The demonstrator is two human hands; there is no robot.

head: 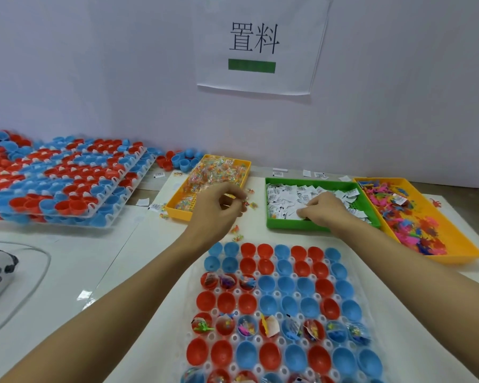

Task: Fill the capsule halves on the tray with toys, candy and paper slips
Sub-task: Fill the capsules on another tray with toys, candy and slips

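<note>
2 hands are out over the supply bins, well beyond the capsule tray (271, 305) that lies nearest the person on the desk (100, 261). The left hand (219, 208) hovers at the near right corner of the candy bin (177, 208), fingers curled, thumb and fingertips pinched together, apparently on a small wrapped candy; the piece itself is too small to make out. The right hand (322, 210) rests knuckles-up in the green bin of paper slips (288, 196), fingers bent down into the pile; whether it grips a slip I cannot tell. The toy bin (454, 236) stands just right of it, untouched.

Most capsule halves (288, 284) are empty; only 3 cups in 1 row and another full row hold fillings. Risks, as I judge them: the slips overlap, so 2 may lift together; loose candies (237, 233) already lie between bin and tray, so another could drop short; and with both hands returning at once, a piece could land in a neighbouring cup.
</note>
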